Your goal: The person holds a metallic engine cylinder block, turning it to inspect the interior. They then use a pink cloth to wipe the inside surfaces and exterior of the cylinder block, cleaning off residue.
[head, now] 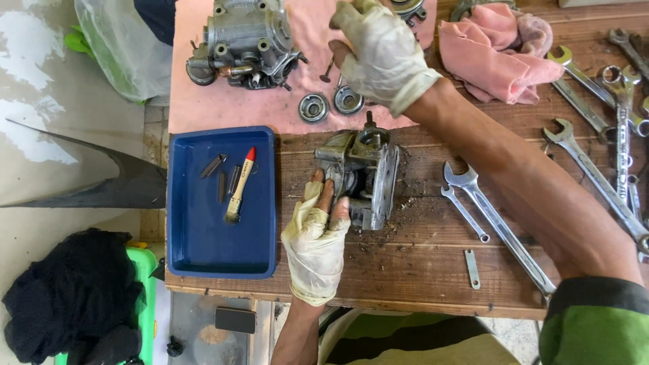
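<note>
**benchrat:** Left hand (pixel 316 233), gloved, is clamped round the small engine casting (pixel 359 174) mid-bench, just right of the blue tray (pixel 203 243). Looks like mid-strip.

**valvefan:** Yep. Right hand (pixel 382 51) hovers over the pink cloth (pixel 223 108) by two round retainers (pixel 331 105), fingers curled; can't tell if it's holding anything. Small bits need a careful pinch.

No packages, labels, signs, screens.

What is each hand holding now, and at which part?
The left hand grips the metal engine part by its near left side. Whether the right hand holds anything cannot be told.
</note>
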